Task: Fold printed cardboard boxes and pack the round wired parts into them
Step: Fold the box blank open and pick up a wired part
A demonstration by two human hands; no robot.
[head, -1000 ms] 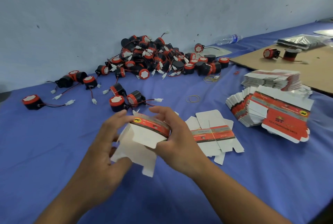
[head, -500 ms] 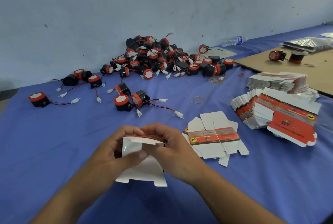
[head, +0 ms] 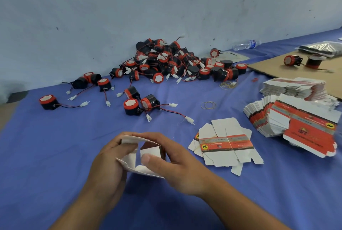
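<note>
A half-folded cardboard box (head: 142, 154), white inside with a red printed outer face, is held low over the blue table (head: 55, 146). My left hand (head: 109, 163) grips its left side, thumb on a flap. My right hand (head: 172, 163) grips the right side, its thumb pressing a white flap inward. A big pile of round black-and-red wired parts (head: 174, 63) lies at the back by the wall. Two loose wired parts (head: 140, 105) sit just beyond my hands. A few flat unfolded boxes (head: 225, 144) lie to the right of my hands.
Stacks of flat printed boxes (head: 292, 117) fill the right side. A brown cardboard sheet (head: 273, 69) at the back right carries two more round parts (head: 292, 60). Rubber bands (head: 208, 105), a plastic bottle (head: 246, 44) and a silver bag (head: 322, 48) lie further back.
The box has gone from a flat sleeve to an opened tube in my hands. My hands came lower and nearer, and my right thumb now pushes a flap inward.
</note>
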